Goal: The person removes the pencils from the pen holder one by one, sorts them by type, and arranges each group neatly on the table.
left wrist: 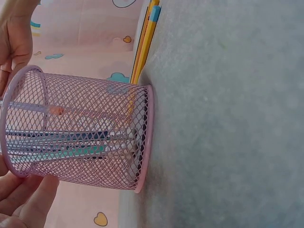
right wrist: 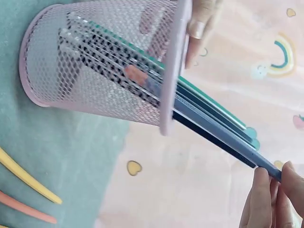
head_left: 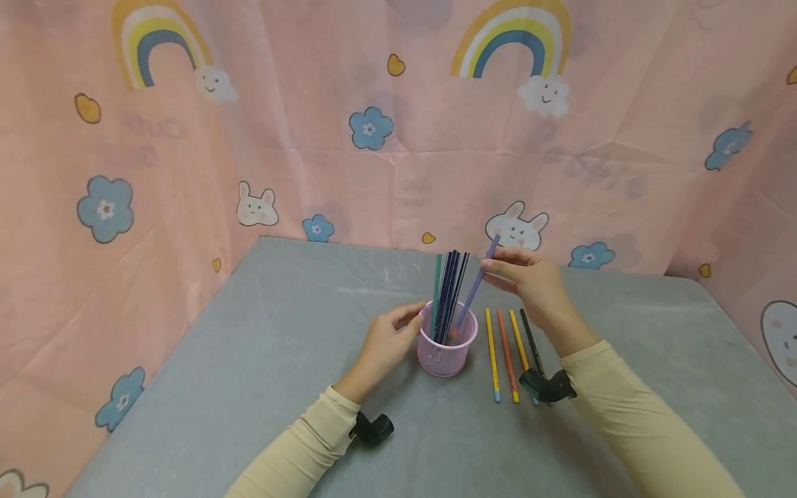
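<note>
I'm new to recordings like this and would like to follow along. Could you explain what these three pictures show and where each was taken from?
There is no machine here, just a person's bare left hand and right hand. The wide picture comes from a camera worn on the head; the other two come from cameras on the left and right wrists, where the scene appears sideways.

On the gray tabletop stands a pink mesh cup, holding dark blue sticks and a green stick, perhaps pens. The left hand touches the cup near its rim. The right hand pinches a purple pencil, whose lower end is inside the cup. Beside the cup lie two yellow pencils, an orange pencil and a black pencil.
</note>
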`<state>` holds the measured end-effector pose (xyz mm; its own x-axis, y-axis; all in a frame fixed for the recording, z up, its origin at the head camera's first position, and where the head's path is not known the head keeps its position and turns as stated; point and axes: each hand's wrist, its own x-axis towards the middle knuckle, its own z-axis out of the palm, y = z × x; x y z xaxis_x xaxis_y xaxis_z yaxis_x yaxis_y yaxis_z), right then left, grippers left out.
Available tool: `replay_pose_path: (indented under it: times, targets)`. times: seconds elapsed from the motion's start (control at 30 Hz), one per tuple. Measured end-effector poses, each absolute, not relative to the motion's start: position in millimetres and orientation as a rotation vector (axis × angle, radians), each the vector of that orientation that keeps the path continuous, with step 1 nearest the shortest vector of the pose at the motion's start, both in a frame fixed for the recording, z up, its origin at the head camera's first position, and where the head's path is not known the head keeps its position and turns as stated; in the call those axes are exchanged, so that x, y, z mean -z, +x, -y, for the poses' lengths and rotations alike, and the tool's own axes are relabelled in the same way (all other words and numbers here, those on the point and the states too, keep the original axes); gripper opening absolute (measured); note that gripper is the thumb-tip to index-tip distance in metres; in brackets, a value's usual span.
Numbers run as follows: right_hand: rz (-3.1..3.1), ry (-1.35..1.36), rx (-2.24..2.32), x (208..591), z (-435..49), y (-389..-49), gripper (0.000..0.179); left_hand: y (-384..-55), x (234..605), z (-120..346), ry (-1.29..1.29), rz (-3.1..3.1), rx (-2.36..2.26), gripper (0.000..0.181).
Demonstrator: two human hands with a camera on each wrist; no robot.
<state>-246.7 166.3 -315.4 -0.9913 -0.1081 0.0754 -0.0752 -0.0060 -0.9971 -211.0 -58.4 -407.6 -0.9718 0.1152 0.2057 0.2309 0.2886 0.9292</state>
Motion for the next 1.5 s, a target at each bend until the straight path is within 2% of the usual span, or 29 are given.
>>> replay_pose_path:
  times: [0.83, 1.07, 1.5]
  targets:
    - [-2.06, -0.256, 2.428, 276.4, -198.6, -231.1, 0.011, -210.9, 407.7, 58.2, -0.358, 2.424, 1.793, 0.028]
    - [-2.072, -0.286, 2.4, 282.3, -213.0, -230.6, 0.012, -210.7, 406.9, 58.2, -0.349, 2.431, 1.787, 0.028]
    - [-2.231, -0.144, 2.224, 305.4, -243.9, -232.4, 0.011, -208.9, 405.6, 59.3, -0.363, 2.422, 1.806, 0.03]
